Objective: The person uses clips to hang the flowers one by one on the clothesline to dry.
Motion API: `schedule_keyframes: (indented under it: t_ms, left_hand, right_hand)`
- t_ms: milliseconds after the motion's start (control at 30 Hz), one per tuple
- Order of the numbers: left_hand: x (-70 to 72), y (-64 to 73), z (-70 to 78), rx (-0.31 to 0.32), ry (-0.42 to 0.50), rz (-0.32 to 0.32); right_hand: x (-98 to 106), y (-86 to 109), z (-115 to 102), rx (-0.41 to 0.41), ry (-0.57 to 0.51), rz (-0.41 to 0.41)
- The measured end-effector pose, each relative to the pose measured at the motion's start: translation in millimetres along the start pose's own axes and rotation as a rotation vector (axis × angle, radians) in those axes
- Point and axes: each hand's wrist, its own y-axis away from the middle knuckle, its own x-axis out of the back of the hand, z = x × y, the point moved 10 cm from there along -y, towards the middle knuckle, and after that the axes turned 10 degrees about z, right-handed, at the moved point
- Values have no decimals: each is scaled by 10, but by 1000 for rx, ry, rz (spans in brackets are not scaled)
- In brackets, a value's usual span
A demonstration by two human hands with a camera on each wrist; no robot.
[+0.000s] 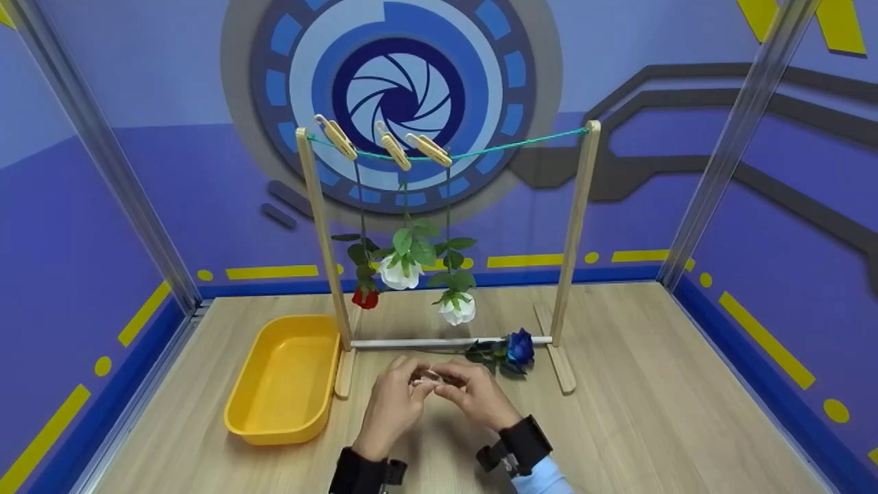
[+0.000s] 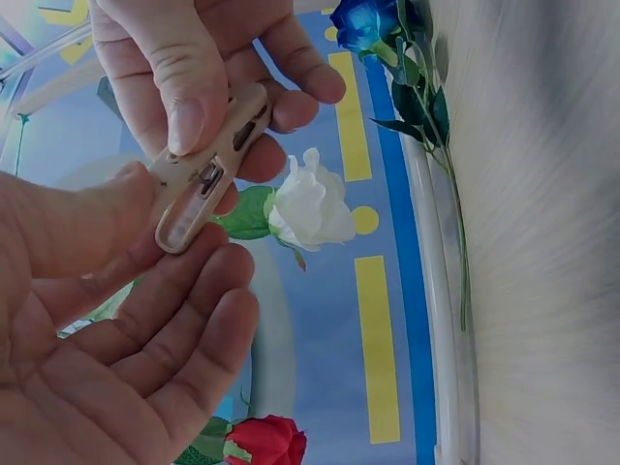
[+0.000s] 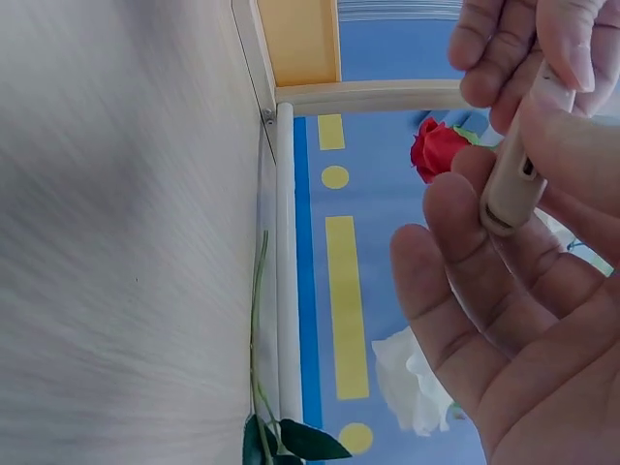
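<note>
My left hand and right hand meet low in front of the wooden rack, with a beige clothespin between them. The left wrist view shows the left thumb and fingers pinching one end of it, its metal spring visible near the middle. On the other end, the right thumb presses against curled fingers. From the right wrist view, the same clothespin lies aslant over the right fingers. A blue rose lies just beyond the right hand, by the rack's bottom bar, its stem stretching left.
A green line spans the wooden rack. Clothespins on it hold a red rose and two white roses, heads down. A yellow tray stands left of the rack. Blue panels enclose the table.
</note>
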Motion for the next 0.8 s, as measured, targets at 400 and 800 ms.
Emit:
schedule_keyframes:
  t_ms: [400,800]
  left_hand:
    - [-70,20,-52,34,-79,-75]
    - [-45,15,-88,37,-135,-43]
  right_hand:
    - [73,-11,35,-46,-10,9]
    - [245,6,151,-30,56,121]
